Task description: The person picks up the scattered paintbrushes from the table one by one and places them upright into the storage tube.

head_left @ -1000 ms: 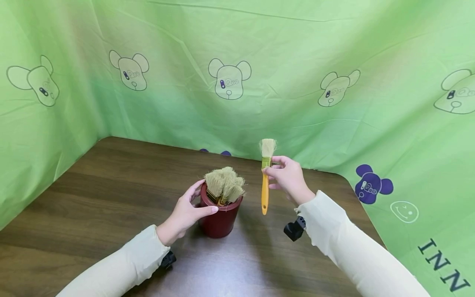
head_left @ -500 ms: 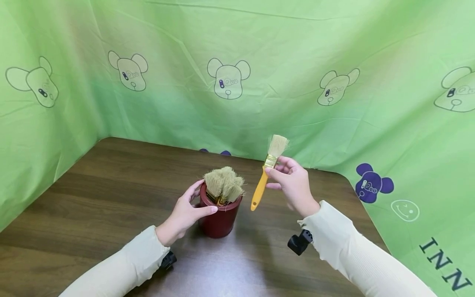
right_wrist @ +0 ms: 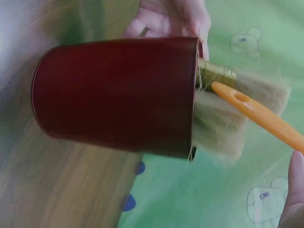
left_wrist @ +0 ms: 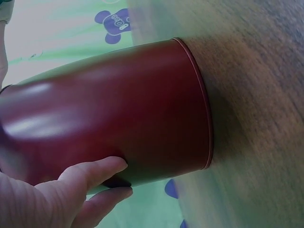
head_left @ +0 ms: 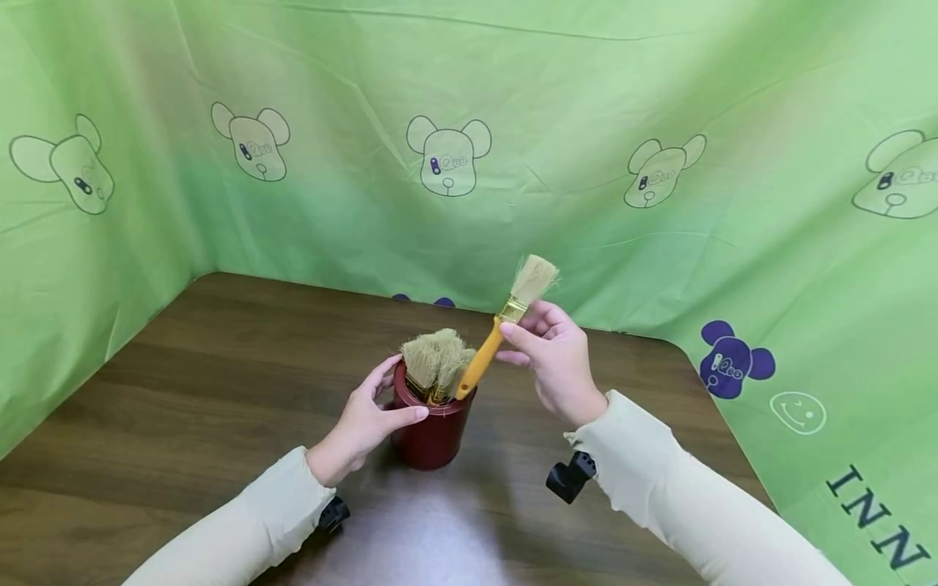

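A dark red cup-shaped holder [head_left: 432,439] stands upright on the table, with several paintbrushes [head_left: 434,358] in it, bristles up. My left hand [head_left: 366,419] grips it at the rim, thumb across the front and fingers around the left side. Seen from the left wrist, two fingertips [left_wrist: 111,165] rest along its wall. Between thumb and fingers my right hand [head_left: 560,362] pinches another paintbrush [head_left: 484,358] near its metal collar. That brush leans with bristles up to the right, and the end of its orange handle [right_wrist: 266,118] overlaps the holder's opening beside the other bristles.
The wooden table [head_left: 220,407] reaches back to a green cloth backdrop [head_left: 352,163] with printed bear heads, which also hangs at both sides. Black wrist cameras sit under both sleeves [head_left: 681,480].
My right hand has tilted the paintbrush from upright to a slant and carried it left, bringing its handle end over the holder's rim. The left hand has stayed put on the holder.
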{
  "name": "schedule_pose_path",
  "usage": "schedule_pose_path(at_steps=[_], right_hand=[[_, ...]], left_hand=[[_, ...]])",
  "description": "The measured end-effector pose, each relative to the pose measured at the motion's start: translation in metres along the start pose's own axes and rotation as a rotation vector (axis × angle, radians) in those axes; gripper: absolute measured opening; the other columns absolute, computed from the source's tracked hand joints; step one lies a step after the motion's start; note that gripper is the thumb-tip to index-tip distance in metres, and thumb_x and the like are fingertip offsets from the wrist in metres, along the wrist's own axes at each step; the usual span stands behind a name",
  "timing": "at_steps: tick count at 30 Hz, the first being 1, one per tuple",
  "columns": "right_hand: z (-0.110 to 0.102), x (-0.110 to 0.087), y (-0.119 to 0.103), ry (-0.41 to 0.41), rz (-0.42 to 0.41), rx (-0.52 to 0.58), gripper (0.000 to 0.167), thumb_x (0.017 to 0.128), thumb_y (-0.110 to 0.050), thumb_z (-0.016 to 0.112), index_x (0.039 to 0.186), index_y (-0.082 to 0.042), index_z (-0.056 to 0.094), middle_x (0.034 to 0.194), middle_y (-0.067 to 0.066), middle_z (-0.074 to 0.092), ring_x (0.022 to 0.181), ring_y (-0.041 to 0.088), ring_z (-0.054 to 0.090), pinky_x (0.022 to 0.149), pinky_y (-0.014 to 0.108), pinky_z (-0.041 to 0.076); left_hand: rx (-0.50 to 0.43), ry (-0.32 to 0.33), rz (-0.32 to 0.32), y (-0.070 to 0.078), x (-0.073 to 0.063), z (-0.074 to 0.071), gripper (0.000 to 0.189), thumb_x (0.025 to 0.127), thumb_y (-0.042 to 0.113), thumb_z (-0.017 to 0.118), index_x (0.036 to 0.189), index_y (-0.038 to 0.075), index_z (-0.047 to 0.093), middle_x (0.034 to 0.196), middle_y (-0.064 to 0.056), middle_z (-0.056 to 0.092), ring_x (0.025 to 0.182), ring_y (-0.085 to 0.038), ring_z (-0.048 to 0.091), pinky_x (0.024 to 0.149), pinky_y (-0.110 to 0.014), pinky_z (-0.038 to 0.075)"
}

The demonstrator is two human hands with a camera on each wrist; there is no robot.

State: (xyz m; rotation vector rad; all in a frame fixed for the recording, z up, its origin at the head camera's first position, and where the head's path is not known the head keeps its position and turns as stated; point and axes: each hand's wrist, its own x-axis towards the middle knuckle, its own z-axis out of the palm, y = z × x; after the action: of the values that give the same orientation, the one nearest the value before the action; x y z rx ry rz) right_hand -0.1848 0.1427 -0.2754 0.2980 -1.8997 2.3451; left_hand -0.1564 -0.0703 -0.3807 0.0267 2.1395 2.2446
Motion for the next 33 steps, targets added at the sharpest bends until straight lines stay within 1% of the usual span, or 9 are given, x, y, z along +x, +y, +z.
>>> schedule_pose_path(at_steps=[3,7,10,15,17,22,25,29,33], right_hand=[[0.006,-0.002,0.004,-0.038,-0.023,0.012,0.027,0.084,0.02,0.054,0.095,-0.004,0.055,0.079,0.004,0.061,0.073,0.013,0.067,0.066,0.033,0.056],[0.011,-0.004,0.01,-0.067,-0.038,-0.028,0.026,0.082,0.021,0.055,0.102,0.004,0.056,0.08,0.002,0.063,0.071,0.011,0.066,0.068,0.029,0.056],[0.013,-0.006,0.013,-0.078,-0.073,-0.055,0.027,0.082,0.02,0.057,0.107,0.008,0.056,0.082,0.002,0.065,0.071,0.01,0.066,0.07,0.027,0.055],[0.013,-0.007,0.016,-0.096,-0.156,-0.065,0.032,0.079,0.022,0.058,0.1,-0.003,0.062,0.08,0.0,0.065,0.072,0.009,0.064,0.07,0.026,0.054],[0.012,-0.007,0.017,-0.105,-0.171,-0.107,0.032,0.078,0.021,0.06,0.098,-0.004,0.063,0.078,-0.003,0.065,0.071,0.008,0.062,0.069,0.024,0.054],[0.008,-0.009,0.022,-0.152,-0.14,-0.25,0.027,0.076,0.015,0.067,0.102,0.012,0.062,0.078,-0.003,0.066,0.072,0.007,0.061,0.069,0.022,0.051],[0.005,-0.009,0.025,-0.206,-0.106,-0.277,0.03,0.078,0.014,0.066,0.106,0.019,0.058,0.081,0.0,0.067,0.074,0.007,0.062,0.071,0.023,0.052],[0.001,-0.008,0.028,-0.255,-0.073,-0.3,0.03,0.08,0.013,0.064,0.108,0.021,0.058,0.086,0.006,0.069,0.077,0.006,0.064,0.074,0.024,0.052],[-0.001,-0.008,0.029,-0.254,-0.068,-0.361,0.031,0.081,0.01,0.066,0.109,0.019,0.06,0.092,0.014,0.07,0.08,0.005,0.064,0.076,0.024,0.052]], left_hand=[[0.004,-0.003,-0.005,0.0,0.0,0.0,0.08,0.076,0.003,0.076,0.146,0.01,0.037,0.135,-0.023,0.045,0.124,-0.039,0.045,0.098,-0.05,0.04],[0.004,-0.007,-0.005,-0.001,0.0,0.0,0.08,0.076,0.004,0.076,0.146,0.01,0.037,0.135,-0.023,0.045,0.124,-0.039,0.044,0.097,-0.049,0.041],[-0.003,-0.012,-0.002,0.0,0.0,0.0,0.08,0.076,0.003,0.076,0.146,0.009,0.037,0.135,-0.023,0.045,0.123,-0.039,0.046,0.096,-0.047,0.042],[-0.001,-0.018,-0.004,0.001,-0.001,0.0,0.08,0.076,0.002,0.075,0.146,0.009,0.037,0.136,-0.024,0.045,0.123,-0.04,0.046,0.097,-0.049,0.041],[0.002,-0.02,-0.007,0.002,-0.001,0.0,0.08,0.077,0.003,0.075,0.146,0.009,0.036,0.136,-0.024,0.044,0.123,-0.041,0.046,0.098,-0.051,0.041],[0.013,-0.025,-0.011,0.003,-0.001,0.0,0.08,0.078,0.004,0.075,0.147,0.009,0.035,0.137,-0.023,0.044,0.125,-0.042,0.044,0.099,-0.053,0.039],[0.017,-0.026,-0.01,0.004,-0.001,0.0,0.08,0.078,0.004,0.075,0.147,0.009,0.035,0.138,-0.023,0.044,0.126,-0.041,0.043,0.099,-0.054,0.038],[0.021,-0.027,-0.008,0.003,0.0,-0.001,0.08,0.078,0.005,0.076,0.147,0.01,0.035,0.139,-0.024,0.043,0.128,-0.041,0.041,0.101,-0.054,0.037],[0.043,-0.019,-0.008,0.002,-0.001,-0.002,0.08,0.078,0.006,0.076,0.147,0.01,0.036,0.138,-0.024,0.044,0.127,-0.041,0.042,0.101,-0.054,0.037]])
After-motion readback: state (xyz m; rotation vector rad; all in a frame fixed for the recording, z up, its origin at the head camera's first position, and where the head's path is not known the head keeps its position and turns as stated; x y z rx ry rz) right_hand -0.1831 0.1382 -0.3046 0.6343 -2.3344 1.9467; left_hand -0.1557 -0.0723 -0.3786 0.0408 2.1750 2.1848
